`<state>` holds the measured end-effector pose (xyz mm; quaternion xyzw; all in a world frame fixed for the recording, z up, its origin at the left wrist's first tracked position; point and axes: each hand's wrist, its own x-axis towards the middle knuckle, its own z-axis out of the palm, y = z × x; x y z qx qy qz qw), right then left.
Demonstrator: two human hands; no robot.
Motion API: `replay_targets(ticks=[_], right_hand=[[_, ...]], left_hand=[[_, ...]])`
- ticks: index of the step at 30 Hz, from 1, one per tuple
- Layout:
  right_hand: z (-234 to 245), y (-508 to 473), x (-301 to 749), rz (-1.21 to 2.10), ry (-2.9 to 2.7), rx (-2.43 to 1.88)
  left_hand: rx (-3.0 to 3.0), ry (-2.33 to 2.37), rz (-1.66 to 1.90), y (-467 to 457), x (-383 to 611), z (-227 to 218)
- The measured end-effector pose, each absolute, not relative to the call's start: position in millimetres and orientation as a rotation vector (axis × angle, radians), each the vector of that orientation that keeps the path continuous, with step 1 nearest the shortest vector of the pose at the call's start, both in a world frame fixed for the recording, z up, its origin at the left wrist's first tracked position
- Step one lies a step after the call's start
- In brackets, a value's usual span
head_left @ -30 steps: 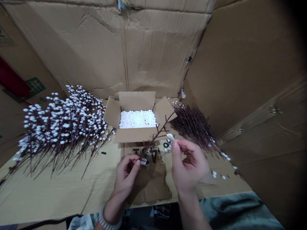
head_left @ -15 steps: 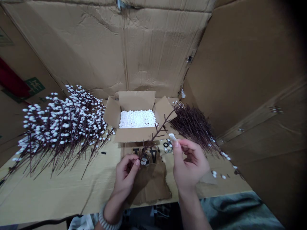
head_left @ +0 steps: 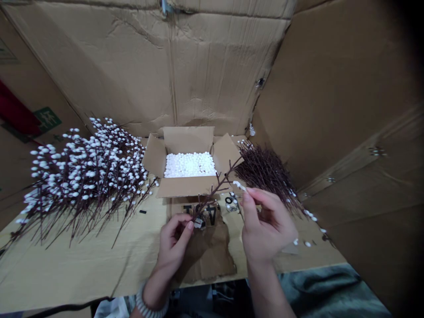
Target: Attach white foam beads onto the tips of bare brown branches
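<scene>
Drew the right hand (head_left: 269, 225) slightly to the right within the last half second, with the white piece (head_left: 239, 186) at its fingertips now looking thinner and lumpier towards the free end. Kept the left hand (head_left: 175, 240) almost in place, with the brown twig (head_left: 212, 194) slanting up and away from it, past the right side of the open box (head_left: 188, 186). Had the left grip closed between thumb and fingers on the twig's lower part, and the right grip in a fine pinch on the white piece's near end. Held both above the worktop (head_left: 82, 269), near each other but apart. Judging by that gap, appeared to be busy with the white piece itself, leaving it unjoined to the twig.

Could not see the twig's lower end, covered by the left fingers, and found its upper tip hard to separate from the bundle of bare twigs (head_left: 266, 174) behind. Could not make out the white piece's exact form, nor any contact between the left fingertips and the pale scrap (head_left: 199, 223) just beside them. Saw the forearms cut off at the bottom edge.
</scene>
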<state>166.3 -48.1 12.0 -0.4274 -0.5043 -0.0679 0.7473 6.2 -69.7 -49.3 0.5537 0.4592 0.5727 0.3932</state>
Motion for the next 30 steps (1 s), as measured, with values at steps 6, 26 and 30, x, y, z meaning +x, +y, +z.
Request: replay_targets(ticks=[6,26,30], right_hand=[[16,-48,165,-0.17,-1.066,-0.913],[16,-26,172,-0.152,-1.089,-0.994],[15,-25,175,-0.188,-1.072,-0.995]], left_hand=[[1.419,1.171,1.443,-69,6,-50],[1.429,1.17,1.445,-69,5,-53],[1.439,1.163,1.449,-69,5,-54]])
